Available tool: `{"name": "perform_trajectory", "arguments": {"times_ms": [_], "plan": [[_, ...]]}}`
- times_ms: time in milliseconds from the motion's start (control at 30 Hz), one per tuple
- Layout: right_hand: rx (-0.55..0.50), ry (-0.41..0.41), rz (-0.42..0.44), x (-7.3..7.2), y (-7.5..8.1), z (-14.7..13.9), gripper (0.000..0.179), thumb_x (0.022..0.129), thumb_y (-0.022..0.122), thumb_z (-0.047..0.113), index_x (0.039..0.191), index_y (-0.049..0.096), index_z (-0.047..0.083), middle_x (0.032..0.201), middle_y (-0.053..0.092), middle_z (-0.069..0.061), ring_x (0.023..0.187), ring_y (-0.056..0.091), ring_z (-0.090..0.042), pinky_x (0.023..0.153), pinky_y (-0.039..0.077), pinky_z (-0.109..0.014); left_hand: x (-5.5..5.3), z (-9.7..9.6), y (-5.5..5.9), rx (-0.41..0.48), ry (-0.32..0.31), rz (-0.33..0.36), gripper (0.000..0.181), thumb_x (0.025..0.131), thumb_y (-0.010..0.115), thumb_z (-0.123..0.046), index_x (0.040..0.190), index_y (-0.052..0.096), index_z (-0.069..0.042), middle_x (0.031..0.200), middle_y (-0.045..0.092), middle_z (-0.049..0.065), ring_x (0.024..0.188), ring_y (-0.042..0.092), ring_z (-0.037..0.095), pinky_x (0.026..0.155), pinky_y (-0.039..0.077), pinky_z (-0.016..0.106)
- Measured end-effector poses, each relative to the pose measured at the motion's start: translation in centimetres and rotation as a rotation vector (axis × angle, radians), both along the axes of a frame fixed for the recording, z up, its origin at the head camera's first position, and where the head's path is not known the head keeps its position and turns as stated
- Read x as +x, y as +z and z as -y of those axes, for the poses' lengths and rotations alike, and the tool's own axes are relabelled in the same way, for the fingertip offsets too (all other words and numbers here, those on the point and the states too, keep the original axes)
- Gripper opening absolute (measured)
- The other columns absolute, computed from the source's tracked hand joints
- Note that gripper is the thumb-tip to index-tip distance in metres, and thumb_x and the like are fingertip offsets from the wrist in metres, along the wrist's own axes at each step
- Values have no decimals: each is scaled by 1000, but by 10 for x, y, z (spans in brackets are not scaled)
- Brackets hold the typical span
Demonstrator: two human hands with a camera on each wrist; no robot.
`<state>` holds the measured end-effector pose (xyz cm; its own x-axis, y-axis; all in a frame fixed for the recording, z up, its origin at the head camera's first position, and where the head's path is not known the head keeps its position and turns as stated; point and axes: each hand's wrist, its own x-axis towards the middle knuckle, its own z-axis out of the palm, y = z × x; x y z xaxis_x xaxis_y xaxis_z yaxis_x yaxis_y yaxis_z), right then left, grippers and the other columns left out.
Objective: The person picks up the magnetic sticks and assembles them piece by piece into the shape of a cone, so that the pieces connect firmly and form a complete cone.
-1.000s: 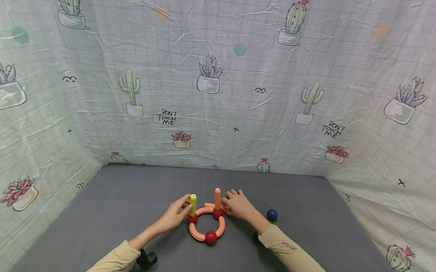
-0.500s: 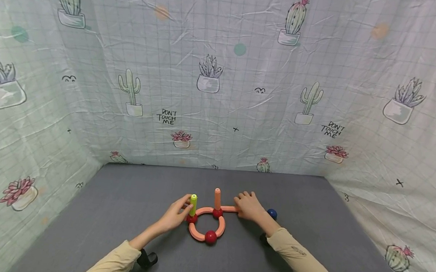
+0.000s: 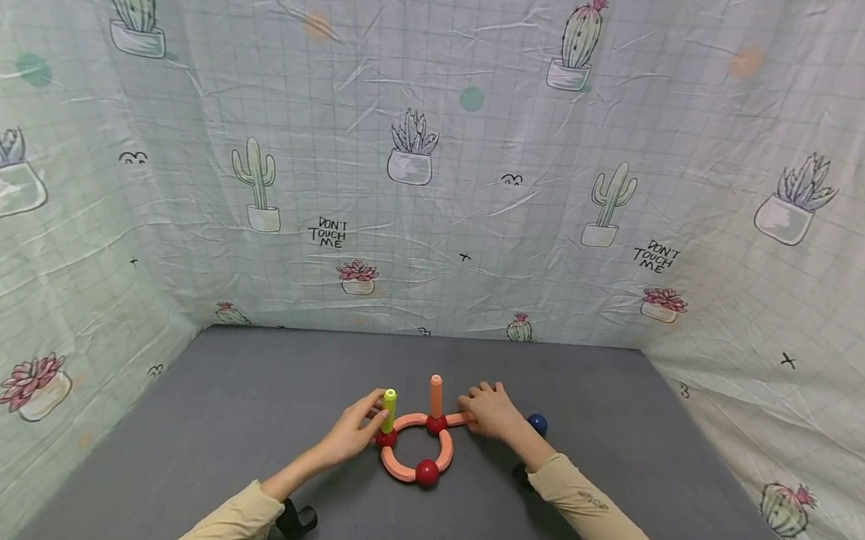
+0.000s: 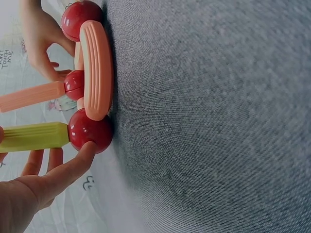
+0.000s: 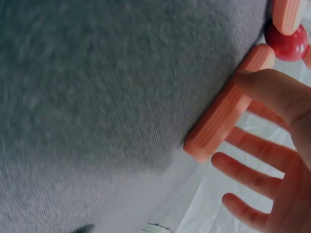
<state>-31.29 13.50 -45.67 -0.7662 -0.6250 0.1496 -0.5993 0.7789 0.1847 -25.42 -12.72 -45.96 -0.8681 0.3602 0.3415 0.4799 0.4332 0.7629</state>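
The left hand point(image 3: 351, 434) grips the upright lime rod point(image 3: 389, 413), 1 finger on its glossy red ball point(image 4: 90, 127); the right hand point(image 3: 493, 411) pinches a straight, ridged salmon rod point(image 5: 226, 109) at the far right of the 3-ball salmon ring point(image 3: 447, 451).

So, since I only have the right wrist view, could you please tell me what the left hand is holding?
Observer: The left hand holds a lime green stick that stands upright on a red ball.

Operator: Thank you; is there any loose piece near the right hand?

Observer: Yes, a blue ball lies to the right of it in the head view, apart from the joined pieces.

Operator: And how is the joined part laid out, please?

Observer: Three curved coral pieces and three red balls form a ring on the grey table.
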Motion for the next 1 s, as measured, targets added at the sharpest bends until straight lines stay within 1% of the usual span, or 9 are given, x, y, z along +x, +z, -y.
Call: {"name": "perform_trajectory", "arguments": {"times_ms": [100, 233, 333, 433, 567, 667, 733, 900, 1000], "plan": [[-4, 37, 3, -1, -3, 2, 20, 77, 67, 24, 96, 63, 21, 85, 61, -1, 77, 50, -19, 69, 36, -36, 7, -3, 10, 6, -5, 4, 26, 94, 43, -9, 119, 46, -7, 98, 55, 19, 87, 58, 32, 55, 50, 36], [-1, 37, 17, -2, -7, 3, 24, 77, 68, 21, 101, 63, 24, 86, 63, 0, 78, 52, -18, 71, 38, -37, 20, -7, 28, 3, -18, 21, 26, 93, 42, -3, 119, 46, -2, 99, 54, 24, 88, 56, 38, 57, 50, 40], [-5, 22, 29, -2, -6, 2, 28, 76, 68, 18, 102, 62, 26, 88, 64, 0, 80, 54, -19, 73, 40, -39, 23, -8, 31, -9, -14, 28, 26, 93, 42, -4, 119, 46, -2, 100, 54, 24, 88, 57, 37, 57, 50, 39], [-9, 5, 34, -2, -5, 1, 28, 76, 68, 16, 101, 62, 27, 87, 64, 0, 79, 55, -21, 74, 40, -40, 20, -7, 28, 5, -12, 20, 26, 93, 42, -3, 118, 46, -1, 99, 54, 23, 86, 57, 37, 55, 50, 36], [-5, -12, 32, -2, -5, -2, 27, 78, 67, 16, 101, 61, 28, 88, 63, -1, 81, 55, -21, 76, 40, -41, 9, -6, 12, 8, 17, -10, 26, 93, 43, -4, 118, 47, -3, 98, 55, 21, 84, 57, 33, 51, 48, 27], [-7, -5, 12, -1, -4, -5, 27, 78, 67, 16, 101, 60, 28, 86, 62, -2, 81, 55, -22, 75, 41, -42, 2, -5, 1, -3, 42, -19, 26, 93, 44, -8, 119, 47, -6, 97, 56, 17, 85, 58, 29, 51, 46, 21], [-7, 10, -19, -1, -4, -6, 26, 78, 67, 16, 100, 59, 29, 85, 61, -3, 80, 54, -22, 74, 41, -41, 1, -4, -1, 1, 45, -25, 27, 93, 45, -10, 120, 47, -6, 97, 56, 15, 85, 58, 27, 52, 45, 19], [-4, 49, -119, 1, -2, -11, 27, 77, 67, 18, 99, 57, 31, 82, 56, -3, 79, 51, -21, 70, 39, -38, 1, -7, -3, 4, 50, -67, 27, 93, 46, -11, 119, 47, -6, 95, 57, 13, 84, 59, 26, 56, 45, 20], [-27, 78, -164, 4, 0, -13, 27, 77, 67, 18, 98, 55, 31, 79, 52, -2, 76, 47, -20, 66, 35, -34, 2, -9, -3, 2, 63, -77, 27, 92, 46, -9, 119, 47, -7, 94, 57, 11, 83, 58, 24, 58, 45, 20]]}}
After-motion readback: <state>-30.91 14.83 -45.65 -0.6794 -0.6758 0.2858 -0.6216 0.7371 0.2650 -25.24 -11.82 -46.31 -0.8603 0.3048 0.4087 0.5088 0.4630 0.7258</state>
